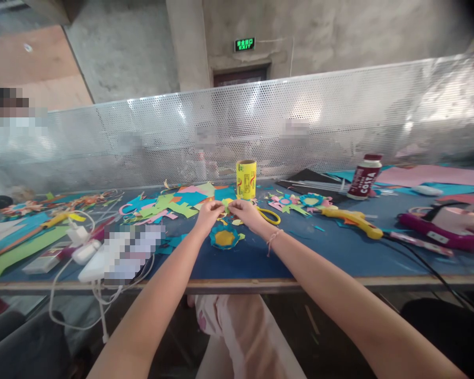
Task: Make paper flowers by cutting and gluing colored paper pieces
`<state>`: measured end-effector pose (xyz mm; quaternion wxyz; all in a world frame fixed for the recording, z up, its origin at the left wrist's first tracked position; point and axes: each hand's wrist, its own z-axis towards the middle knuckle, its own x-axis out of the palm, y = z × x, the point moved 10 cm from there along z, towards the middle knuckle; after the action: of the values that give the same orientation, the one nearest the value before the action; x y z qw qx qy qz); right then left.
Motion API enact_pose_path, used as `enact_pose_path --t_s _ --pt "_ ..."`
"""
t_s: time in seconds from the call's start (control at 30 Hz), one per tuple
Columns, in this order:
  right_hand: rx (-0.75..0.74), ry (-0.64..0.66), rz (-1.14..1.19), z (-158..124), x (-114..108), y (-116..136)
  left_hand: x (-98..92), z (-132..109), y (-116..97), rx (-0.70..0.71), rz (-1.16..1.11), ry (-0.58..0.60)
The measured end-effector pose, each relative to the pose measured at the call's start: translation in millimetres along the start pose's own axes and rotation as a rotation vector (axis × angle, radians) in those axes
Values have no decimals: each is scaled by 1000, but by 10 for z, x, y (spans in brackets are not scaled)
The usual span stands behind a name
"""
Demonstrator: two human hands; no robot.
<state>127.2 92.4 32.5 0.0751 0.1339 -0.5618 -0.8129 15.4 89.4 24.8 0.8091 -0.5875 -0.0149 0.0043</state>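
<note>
My left hand (208, 213) and my right hand (245, 212) meet over the blue tabletop (324, 252), both pinching a small yellow-green paper piece (226, 206) between their fingertips. Just in front of them lies a blue paper flower with a yellow centre (225, 238). A yellow roll of tape (246, 179) stands upright right behind the hands. Yellow-handled scissors (270, 215) lie beside my right hand. A thin bracelet sits on my right wrist.
Coloured paper scraps (174, 204) and finished paper flowers (300, 201) litter the table. A yellow glue gun (353, 219) and a pink tool (438, 231) lie right, near a Costa bottle (364, 177). White chargers and cables (87, 252) lie left. A perforated metal screen (339, 116) backs the table.
</note>
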Motion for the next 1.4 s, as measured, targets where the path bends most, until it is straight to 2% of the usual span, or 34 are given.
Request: enact_pose_path --t_s 0.27,0.47,0.63,0.93,1.4 --pt "96 17 118 -1 3 -94 -4 -15 40 -68 -90 -11" --pt "192 63 271 3 33 -209 65 -32 59 -114 -196 46" --pt "161 23 222 0 5 -154 1 -35 35 -98 -111 -9" --pt "146 24 256 12 -20 -142 -4 -33 -54 -34 -65 -19" --pt "184 64 433 -26 36 -132 73 -53 -81 -23 -87 57"
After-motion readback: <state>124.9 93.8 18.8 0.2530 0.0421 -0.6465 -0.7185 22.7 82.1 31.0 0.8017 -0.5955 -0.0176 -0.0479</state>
